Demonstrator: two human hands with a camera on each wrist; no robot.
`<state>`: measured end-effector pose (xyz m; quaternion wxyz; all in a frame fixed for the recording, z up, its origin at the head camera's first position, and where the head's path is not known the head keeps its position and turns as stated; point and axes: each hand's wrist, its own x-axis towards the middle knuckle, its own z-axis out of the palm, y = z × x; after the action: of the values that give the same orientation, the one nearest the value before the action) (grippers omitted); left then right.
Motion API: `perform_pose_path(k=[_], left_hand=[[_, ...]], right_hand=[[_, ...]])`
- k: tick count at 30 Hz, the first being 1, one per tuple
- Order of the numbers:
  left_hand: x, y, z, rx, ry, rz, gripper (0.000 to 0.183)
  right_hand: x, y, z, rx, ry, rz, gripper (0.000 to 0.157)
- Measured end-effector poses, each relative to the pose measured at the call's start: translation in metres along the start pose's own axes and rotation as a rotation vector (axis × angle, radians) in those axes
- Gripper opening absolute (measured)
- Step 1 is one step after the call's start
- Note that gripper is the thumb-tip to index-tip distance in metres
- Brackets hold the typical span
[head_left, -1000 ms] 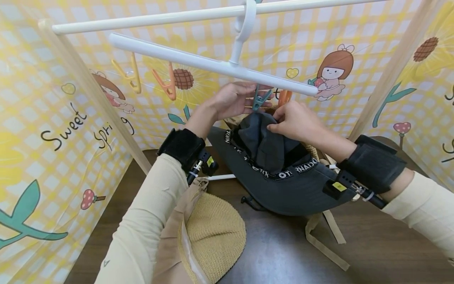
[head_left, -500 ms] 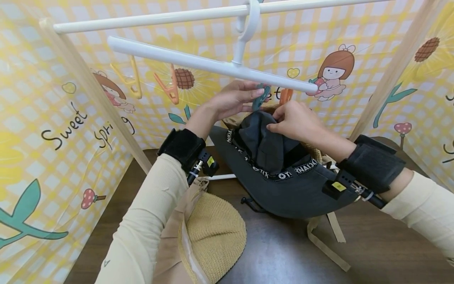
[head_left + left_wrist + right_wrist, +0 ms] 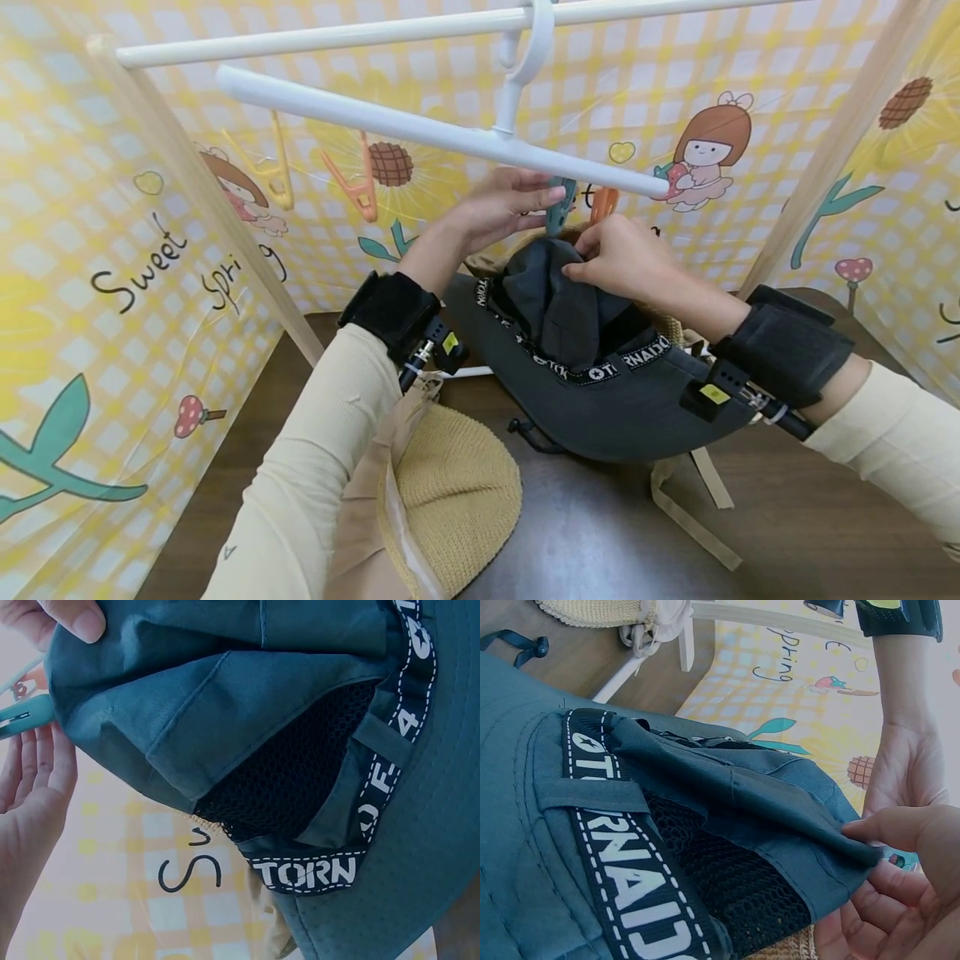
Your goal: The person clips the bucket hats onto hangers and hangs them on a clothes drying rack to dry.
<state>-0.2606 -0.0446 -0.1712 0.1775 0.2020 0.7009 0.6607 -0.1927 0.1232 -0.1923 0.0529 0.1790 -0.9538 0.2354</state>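
My left hand (image 3: 502, 208) pinches a teal clothespin (image 3: 558, 208) just under the right arm of the white hanger (image 3: 450, 137). The clothespin's lower end is right at the crown of a dark grey-blue bucket hat (image 3: 607, 417). My right hand (image 3: 630, 258) pinches the folded crown cloth between thumb and fingers, as the right wrist view also shows. The hat hangs tilted, with its inside, mesh panels and lettered black band (image 3: 307, 874) facing me. Beside my right fingers, an orange clothespin (image 3: 604, 202) hangs from the hanger.
The hanger hooks over a white rod (image 3: 322, 39) between wooden posts. A yellow clothespin (image 3: 279, 179) and another orange clothespin (image 3: 363, 196) hang at its left. A tan knitted hat (image 3: 461, 500) lies on the dark table (image 3: 570, 533). Light straps (image 3: 697, 525) trail beneath the bucket hat.
My left thumb has come round onto the teal clothespin, and its spread handles are now squeezed together. Both have moved slightly right. My right hand keeps its pinch on the hat.
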Motion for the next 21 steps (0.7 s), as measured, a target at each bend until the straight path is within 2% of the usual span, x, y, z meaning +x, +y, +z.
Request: perform_pose_path(k=[13, 21], left_hand=[[-0.003, 0.0027, 0.0053, 0.031, 0.022, 0.032, 0.043], [-0.0043, 0.0007, 0.0056, 0.045, 0.047, 0.09, 0.039]], right_hand=[[-0.0012, -0.0022, -0.0022, 0.024, 0.001, -0.014, 0.016], [0.0002, -0.0019, -0.0004, 0.017, 0.008, -0.021, 0.015]])
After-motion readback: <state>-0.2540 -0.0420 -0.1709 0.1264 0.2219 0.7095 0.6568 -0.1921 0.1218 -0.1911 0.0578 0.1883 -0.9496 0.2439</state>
